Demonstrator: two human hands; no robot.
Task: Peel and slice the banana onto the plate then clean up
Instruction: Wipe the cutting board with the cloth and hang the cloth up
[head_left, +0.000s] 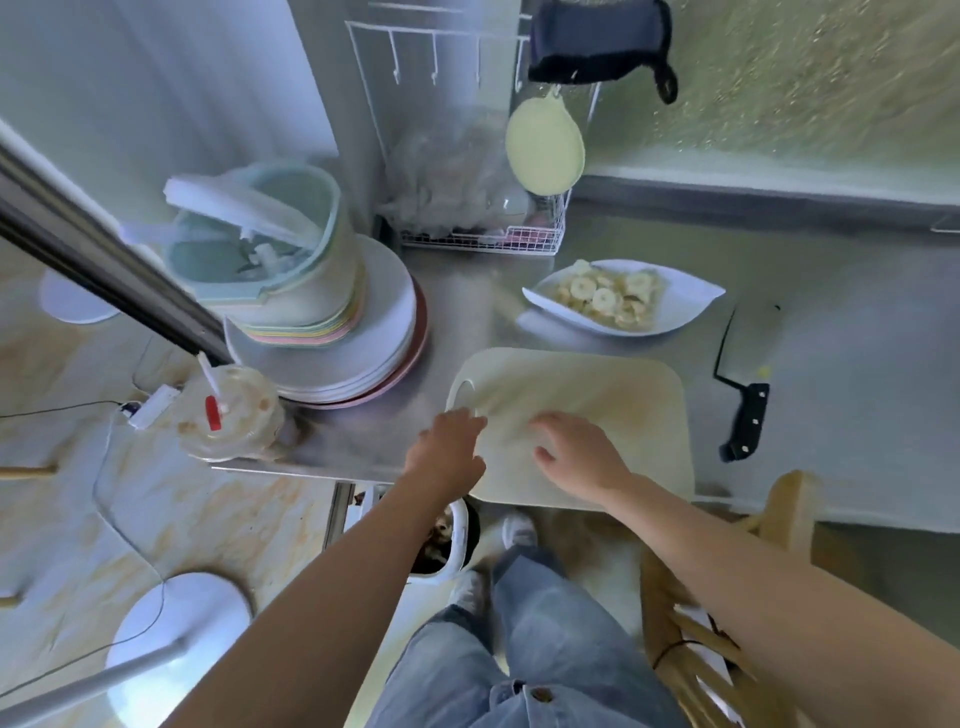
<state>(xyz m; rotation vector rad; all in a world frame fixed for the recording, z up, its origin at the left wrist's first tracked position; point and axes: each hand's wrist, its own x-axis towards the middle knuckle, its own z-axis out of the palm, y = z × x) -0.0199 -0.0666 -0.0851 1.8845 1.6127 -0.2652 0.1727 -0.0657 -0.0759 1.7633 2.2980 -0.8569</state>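
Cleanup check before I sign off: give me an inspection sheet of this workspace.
Surface: metal counter; cutting board at its front edge.
Job's things: banana slices on white plate behind board; knife lying right of board.
Clutter: stacked plates, lidded cup with straw, wire rack.
Hands: right hand flat on board; left hand at board's left edge, grip unclear.
Cables: white cable and power strip on floor, left.
Surroundings: bin under counter, wooden chair right, mitt hanging above.
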